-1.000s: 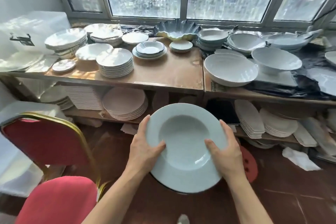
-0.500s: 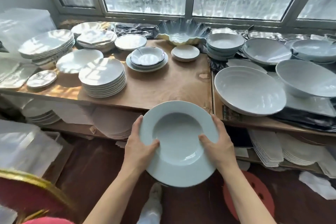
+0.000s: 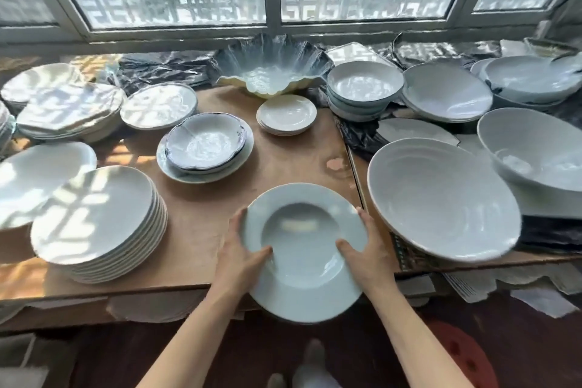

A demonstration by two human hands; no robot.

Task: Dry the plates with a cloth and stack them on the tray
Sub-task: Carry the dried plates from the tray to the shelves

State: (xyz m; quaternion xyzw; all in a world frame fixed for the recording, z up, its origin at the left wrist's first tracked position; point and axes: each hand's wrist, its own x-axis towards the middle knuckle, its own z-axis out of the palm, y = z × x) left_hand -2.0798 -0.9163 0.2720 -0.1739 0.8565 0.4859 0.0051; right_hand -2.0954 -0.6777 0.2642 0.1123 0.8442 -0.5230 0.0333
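A pale blue deep plate with a wide rim (image 3: 304,250) is held level over the front edge of the wooden table (image 3: 201,214). My left hand (image 3: 241,257) grips its left rim, thumb lying inside the bowl. My right hand (image 3: 367,253) grips the right rim the same way. The plate's far half hangs over the tabletop, its near half over the floor. No cloth or tray is in view.
A tall stack of white plates (image 3: 100,224) stands left of the held plate. A big ribbed bowl (image 3: 441,201) sits close on the right. Behind are a scalloped bowl on a plate (image 3: 204,145), small saucers (image 3: 286,115), a shell-shaped dish (image 3: 271,72) and stacked bowls (image 3: 363,88).
I have come closer to the table. Both hands carried the plate forward and up, from below the shelf to over the table's front edge.
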